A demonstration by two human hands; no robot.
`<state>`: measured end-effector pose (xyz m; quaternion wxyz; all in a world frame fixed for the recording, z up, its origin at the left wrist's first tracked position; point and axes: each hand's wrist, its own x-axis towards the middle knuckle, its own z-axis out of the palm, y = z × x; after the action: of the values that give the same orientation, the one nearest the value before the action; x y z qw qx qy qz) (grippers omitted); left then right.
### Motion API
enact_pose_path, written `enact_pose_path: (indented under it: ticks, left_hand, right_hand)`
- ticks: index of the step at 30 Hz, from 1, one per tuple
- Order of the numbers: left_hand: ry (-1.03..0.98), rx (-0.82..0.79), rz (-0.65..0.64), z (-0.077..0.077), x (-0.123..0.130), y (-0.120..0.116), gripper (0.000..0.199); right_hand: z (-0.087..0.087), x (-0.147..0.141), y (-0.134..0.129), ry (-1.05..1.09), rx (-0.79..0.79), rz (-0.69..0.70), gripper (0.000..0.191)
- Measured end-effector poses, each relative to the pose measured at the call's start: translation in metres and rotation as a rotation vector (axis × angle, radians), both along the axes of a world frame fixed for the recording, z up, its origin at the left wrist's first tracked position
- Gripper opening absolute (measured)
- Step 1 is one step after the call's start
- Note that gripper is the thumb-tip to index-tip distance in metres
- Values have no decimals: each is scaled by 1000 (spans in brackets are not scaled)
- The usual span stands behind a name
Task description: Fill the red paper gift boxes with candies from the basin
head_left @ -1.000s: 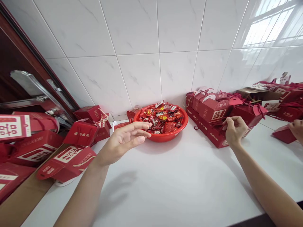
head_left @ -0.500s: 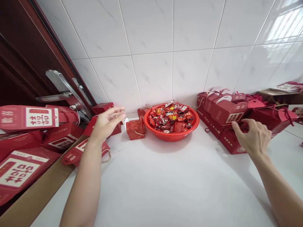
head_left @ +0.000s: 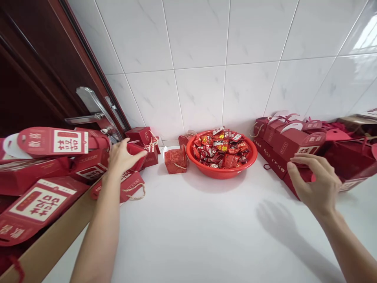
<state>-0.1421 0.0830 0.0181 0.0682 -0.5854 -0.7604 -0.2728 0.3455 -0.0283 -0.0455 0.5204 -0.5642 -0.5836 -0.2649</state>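
Note:
My left hand (head_left: 120,158) is at a small red gift box (head_left: 136,152) on the left, its thumb along one side and its fingertips at the top corner. Some of its fingers are hidden. Below it lies another red box (head_left: 132,185) with a rope handle. My right hand (head_left: 319,184) hovers in front of the stacked red boxes on the right, thumb and fingers apart, holding nothing. Between the hands, a red plastic basin (head_left: 222,172) holds wrapped candies (head_left: 221,146). A small patterned red box (head_left: 176,160) stands beside the basin.
At the left, a cardboard carton (head_left: 63,226) is piled with red double-happiness boxes (head_left: 41,202). A dark wooden door with a metal handle (head_left: 85,119) stands behind it. Red boxes (head_left: 272,159) line the right side against the white tiled wall (head_left: 200,94).
My left hand has moved down and left onto a red box. My right hand has drawn slightly away from the stacked boxes, fingers more open. The view has shifted left.

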Motion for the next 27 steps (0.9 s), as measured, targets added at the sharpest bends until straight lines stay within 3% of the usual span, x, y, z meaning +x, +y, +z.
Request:
enact_pose_path:
  ticks: [3, 7, 9, 13, 15, 17, 21, 24, 27]
  left_hand:
    - [-6, -133, 80, -9, 12, -2, 101]
    - [-79, -38, 29, 0, 19, -10, 99]
    - [-222, 55, -173, 9, 18, -19, 105]
    - [-600, 16, -793, 12, 36, -50, 125]
    - [-603, -40, -960, -1, 58, -67, 128]
    - [-522, -90, -1124, -21, 84, -80, 117]
    - [-415, -172, -1433, -62, 127, -91, 96]
    - [-431, -255, -1442, -80, 140, -87, 79]
    - [-431, -358, -1366, -85, 142, -84, 72]
  right_hand:
    - [-11, -5, 3, -59, -24, 59, 14]
    - [-20, -7, 4, -65, -71, 102, 13]
    - [-22, -11, 4, -36, -98, 162, 13]
    - [-21, -27, 5, 105, -276, 381, 17]
    - [-15, -39, 3, 197, -430, 533, 24]
    - [-4, -51, 2, 249, -557, 700, 28]
    - [23, -67, 2, 72, -647, 983, 20]
    - [33, -72, 7, -140, -750, 1023, 16]
    - [33, -75, 11, -239, -827, 867, 14]
